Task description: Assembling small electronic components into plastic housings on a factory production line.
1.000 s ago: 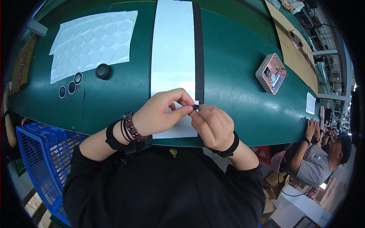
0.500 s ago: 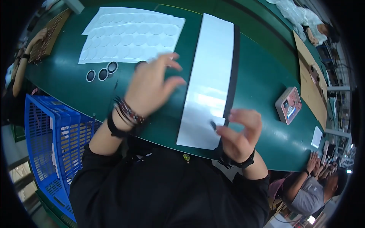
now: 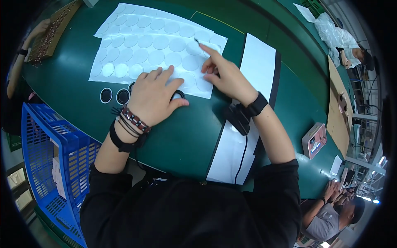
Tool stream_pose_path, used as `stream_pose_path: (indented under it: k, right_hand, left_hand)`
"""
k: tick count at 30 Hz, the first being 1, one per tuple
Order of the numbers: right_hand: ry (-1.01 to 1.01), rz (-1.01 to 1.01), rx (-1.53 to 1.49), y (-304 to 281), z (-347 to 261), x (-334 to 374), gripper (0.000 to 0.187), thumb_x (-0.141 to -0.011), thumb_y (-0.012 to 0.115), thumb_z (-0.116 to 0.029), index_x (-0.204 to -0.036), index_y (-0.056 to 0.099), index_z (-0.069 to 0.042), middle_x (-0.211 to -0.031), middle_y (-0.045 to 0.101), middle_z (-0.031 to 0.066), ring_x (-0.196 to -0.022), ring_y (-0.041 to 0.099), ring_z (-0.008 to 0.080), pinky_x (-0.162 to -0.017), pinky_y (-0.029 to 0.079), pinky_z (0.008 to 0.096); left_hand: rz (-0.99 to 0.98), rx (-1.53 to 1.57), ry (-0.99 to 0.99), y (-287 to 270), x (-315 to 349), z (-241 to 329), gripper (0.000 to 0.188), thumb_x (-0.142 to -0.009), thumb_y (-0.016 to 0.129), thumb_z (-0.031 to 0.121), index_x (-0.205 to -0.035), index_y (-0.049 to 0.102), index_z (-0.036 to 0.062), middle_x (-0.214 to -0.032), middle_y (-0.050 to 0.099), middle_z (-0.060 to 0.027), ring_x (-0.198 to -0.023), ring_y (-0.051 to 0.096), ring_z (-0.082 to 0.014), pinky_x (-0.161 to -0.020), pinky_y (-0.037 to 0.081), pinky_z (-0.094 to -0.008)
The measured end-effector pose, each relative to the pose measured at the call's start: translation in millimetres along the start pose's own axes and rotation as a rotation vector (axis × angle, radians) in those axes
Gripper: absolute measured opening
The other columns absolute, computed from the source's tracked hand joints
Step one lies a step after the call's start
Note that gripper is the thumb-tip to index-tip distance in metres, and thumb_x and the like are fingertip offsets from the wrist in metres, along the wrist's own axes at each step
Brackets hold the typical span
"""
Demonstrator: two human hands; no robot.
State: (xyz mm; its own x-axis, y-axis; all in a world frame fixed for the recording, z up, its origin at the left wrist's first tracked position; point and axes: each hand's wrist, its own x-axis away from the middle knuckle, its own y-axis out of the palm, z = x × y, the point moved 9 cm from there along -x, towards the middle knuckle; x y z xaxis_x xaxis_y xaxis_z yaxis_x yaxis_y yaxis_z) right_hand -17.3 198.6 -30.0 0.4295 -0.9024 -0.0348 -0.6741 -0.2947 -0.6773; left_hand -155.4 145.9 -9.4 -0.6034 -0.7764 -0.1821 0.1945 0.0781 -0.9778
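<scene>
My left hand (image 3: 154, 97) lies with spread fingers over the lower edge of a white sheet (image 3: 134, 74) of round cut-outs. By its thumb is a black-rimmed disc (image 3: 178, 93), partly hidden. To the left are similar black discs with pale rims (image 3: 106, 95), another (image 3: 123, 96), and one mostly hidden by the hand. My right hand (image 3: 227, 76) is above the right part of the sheet, its index finger stretched out and apart from the thumb. A small dark piece (image 3: 197, 41) shows at that fingertip; whether it sticks there, I cannot tell.
A long white sheet (image 3: 258, 62) on a dark strip lies under my right arm. A pink-rimmed box (image 3: 314, 140) stands at right. A blue crate (image 3: 76, 161) is beside the table at left. Co-workers sit at left, far right and lower right.
My right hand has moved up and left, from the long white sheet to the sheet of round cut-outs. My left hand has settled onto the lower edge of that sheet. The view has shifted.
</scene>
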Motion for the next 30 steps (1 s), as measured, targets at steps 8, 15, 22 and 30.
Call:
stream_pose_path:
  k: [8,15,22,30]
  right_hand:
    - [-0.149,0.061,0.089,23.2,-25.1,-2.7,0.082,-0.076,0.071,0.002,-0.147,0.033,-0.015,-0.095,0.062,0.0079,-0.083,0.058,0.024,-0.079,0.05,0.0334]
    - [-0.217,-0.01,0.196,38.7,-38.3,-17.7,0.084,-0.073,0.069,0.005,-0.147,0.034,-0.014,-0.09,0.059,0.009,-0.082,0.057,0.0273,-0.076,0.049,0.037]
    - [-0.283,-0.035,0.181,37.1,-41.5,-20.9,0.082,-0.073,0.069,0.005,-0.146,0.035,-0.012,-0.087,0.06,0.0085,-0.082,0.058,0.0263,-0.073,0.05,0.0368]
    - [-0.276,0.055,0.263,33.8,-47.2,-3.3,0.078,-0.074,0.069,0.005,-0.144,0.038,-0.012,-0.085,0.062,0.0074,-0.081,0.06,0.0249,-0.072,0.051,0.0353]
  left_hand:
    - [0.004,0.071,-0.035,1.4,1.0,-4.9,0.044,-0.082,0.066,0.046,-0.108,0.064,0.0106,-0.129,0.056,-0.0158,-0.114,0.054,-0.032,-0.091,0.042,-0.043]
    - [-0.004,0.11,-0.027,-0.7,1.0,-6.6,0.043,-0.079,0.069,0.044,-0.105,0.065,0.0097,-0.129,0.056,-0.0154,-0.114,0.054,-0.0315,-0.093,0.041,-0.0426]
    - [-0.027,0.104,-0.037,0.8,1.0,-7.9,0.046,-0.079,0.069,0.044,-0.106,0.063,0.007,-0.129,0.057,-0.0144,-0.115,0.054,-0.03,-0.094,0.039,-0.0425]
    - [-0.049,0.103,-0.076,0.9,2.1,-11.5,0.054,-0.079,0.069,0.045,-0.11,0.06,0.0016,-0.126,0.06,-0.0134,-0.115,0.055,-0.0286,-0.094,0.039,-0.0418]
